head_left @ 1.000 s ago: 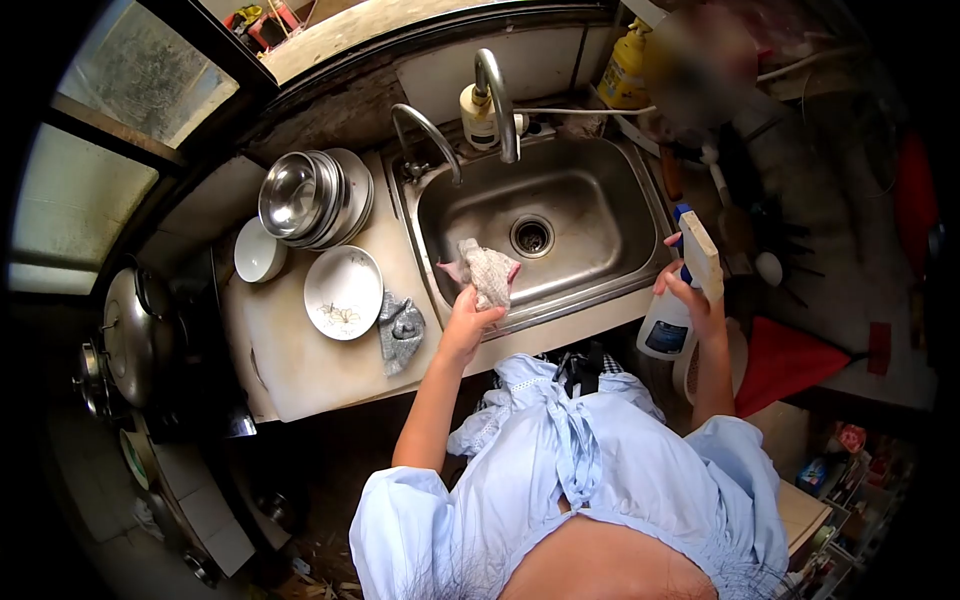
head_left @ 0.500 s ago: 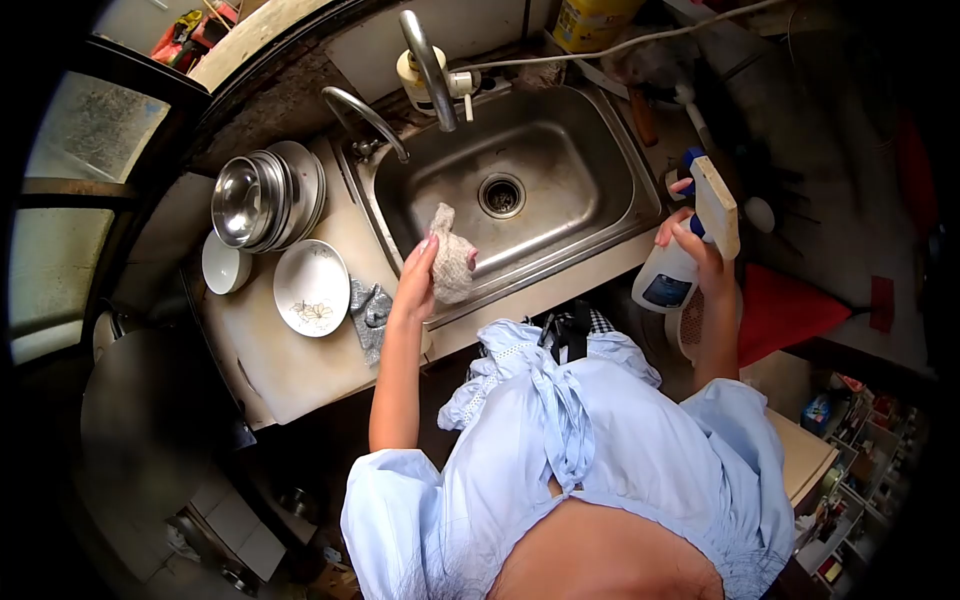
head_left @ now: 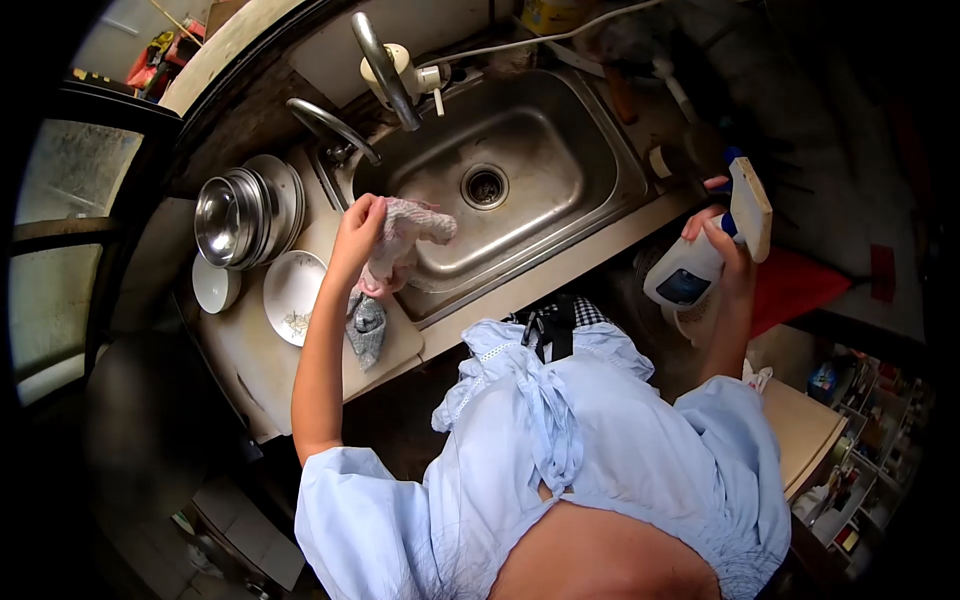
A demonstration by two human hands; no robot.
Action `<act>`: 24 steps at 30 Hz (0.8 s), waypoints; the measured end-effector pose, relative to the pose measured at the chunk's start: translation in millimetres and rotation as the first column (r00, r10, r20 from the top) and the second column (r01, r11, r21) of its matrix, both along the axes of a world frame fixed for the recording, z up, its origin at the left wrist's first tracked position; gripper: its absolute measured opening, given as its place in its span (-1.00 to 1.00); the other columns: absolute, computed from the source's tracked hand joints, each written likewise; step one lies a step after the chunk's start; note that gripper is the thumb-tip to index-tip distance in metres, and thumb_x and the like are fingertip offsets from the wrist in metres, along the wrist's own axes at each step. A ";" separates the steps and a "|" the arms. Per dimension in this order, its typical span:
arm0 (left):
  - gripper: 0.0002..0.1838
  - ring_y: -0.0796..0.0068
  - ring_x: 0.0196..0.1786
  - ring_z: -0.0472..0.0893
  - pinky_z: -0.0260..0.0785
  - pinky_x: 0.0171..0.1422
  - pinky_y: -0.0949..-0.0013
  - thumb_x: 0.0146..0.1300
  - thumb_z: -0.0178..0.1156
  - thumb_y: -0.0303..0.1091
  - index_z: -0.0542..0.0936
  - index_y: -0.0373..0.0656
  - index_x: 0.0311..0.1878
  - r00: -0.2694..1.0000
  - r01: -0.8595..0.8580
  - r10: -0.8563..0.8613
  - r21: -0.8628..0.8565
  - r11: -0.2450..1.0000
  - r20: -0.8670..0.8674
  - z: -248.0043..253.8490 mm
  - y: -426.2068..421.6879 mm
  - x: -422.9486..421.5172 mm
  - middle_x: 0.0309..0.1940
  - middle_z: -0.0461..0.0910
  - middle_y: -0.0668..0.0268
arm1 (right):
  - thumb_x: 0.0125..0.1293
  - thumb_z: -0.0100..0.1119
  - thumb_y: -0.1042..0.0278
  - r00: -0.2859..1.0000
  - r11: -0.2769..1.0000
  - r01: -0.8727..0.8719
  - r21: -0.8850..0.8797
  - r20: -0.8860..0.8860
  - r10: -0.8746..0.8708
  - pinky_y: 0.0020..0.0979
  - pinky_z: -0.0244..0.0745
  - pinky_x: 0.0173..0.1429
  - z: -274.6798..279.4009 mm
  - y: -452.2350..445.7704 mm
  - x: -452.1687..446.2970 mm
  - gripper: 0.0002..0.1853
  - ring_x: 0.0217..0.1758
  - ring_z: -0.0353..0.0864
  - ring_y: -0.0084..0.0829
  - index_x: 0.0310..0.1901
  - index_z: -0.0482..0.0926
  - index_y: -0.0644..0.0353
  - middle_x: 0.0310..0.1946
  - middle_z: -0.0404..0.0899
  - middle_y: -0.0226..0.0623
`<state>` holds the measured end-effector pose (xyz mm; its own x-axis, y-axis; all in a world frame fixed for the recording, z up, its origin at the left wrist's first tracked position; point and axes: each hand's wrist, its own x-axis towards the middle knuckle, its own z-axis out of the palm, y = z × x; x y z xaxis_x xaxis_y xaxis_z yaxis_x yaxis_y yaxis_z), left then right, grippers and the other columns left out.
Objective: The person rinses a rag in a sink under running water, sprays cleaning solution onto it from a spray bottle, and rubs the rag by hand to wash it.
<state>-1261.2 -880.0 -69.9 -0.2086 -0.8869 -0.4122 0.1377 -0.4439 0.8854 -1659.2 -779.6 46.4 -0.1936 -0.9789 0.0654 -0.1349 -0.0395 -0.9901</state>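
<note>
**Holding State, Both Sides**

Your left hand [head_left: 358, 228] is clamped on a pale cloth [head_left: 400, 232], pinching it at one side. The cloth hangs over the left end of the sink [head_left: 545, 165]; the side pinch probably leaves the remaining fabric loose.

Your right hand [head_left: 722, 240] is wrapped around the neck of a spray bottle [head_left: 685, 275], to the right of the sink. One finger extends toward the spray head [head_left: 752, 208], which suggests a grip that keeps the trigger within reach. The bottle is tilted.

On the counter [head_left: 255, 370] to your left, metal bowls [head_left: 222, 222] are nested, presumably to save space. A patterned bowl [head_left: 292, 297] sits near a grey cloth [head_left: 366, 330].
</note>
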 end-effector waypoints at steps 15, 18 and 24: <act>-0.66 0.35 -0.10 0.45 0.28 0.03 0.35 0.15 -0.08 -0.27 0.38 -0.21 -0.04 0.723 -0.055 0.204 0.239 0.969 -0.660 -60.7 72.7 -58.8 -0.15 0.46 0.20 | -0.07 0.02 0.50 0.998 0.998 -0.056 -0.018 -0.009 0.055 -0.55 0.33 -0.37 0.3 -5.2 10.5 -0.59 -0.55 0.44 -0.55 -0.11 0.29 0.38 -0.65 0.41 -0.31; -0.64 0.34 -0.05 0.42 0.23 0.08 0.35 0.11 -0.03 -0.26 0.39 -0.20 -0.03 0.877 -0.140 0.117 -0.016 0.990 -0.465 -46.2 69.6 -70.6 -0.12 0.44 0.19 | -0.07 0.03 0.49 0.985 0.986 -0.164 0.007 -0.055 0.165 -0.56 0.33 -0.37 5.5 -11.3 19.4 -0.59 -0.53 0.44 -0.58 -0.10 0.30 0.38 -0.64 0.41 -0.33; -0.58 0.34 0.06 0.34 0.13 0.18 0.35 0.09 0.03 -0.25 0.34 -0.19 0.04 0.846 0.224 0.252 -0.742 0.632 0.470 24.6 47.5 -107.1 -0.02 0.38 0.20 | -0.12 0.03 0.64 0.855 0.851 -0.515 0.103 -0.001 0.518 -0.65 0.31 -0.35 20.6 -25.7 46.5 -0.47 -0.54 0.42 -0.66 0.02 0.29 0.34 -0.57 0.42 -0.42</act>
<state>-1368.3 -832.6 -45.3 -0.1754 -0.9153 0.3627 -0.4120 0.4028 0.8173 -1612.6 -805.3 67.0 0.3420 -0.9390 -0.0361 -0.1489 -0.0162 -0.9887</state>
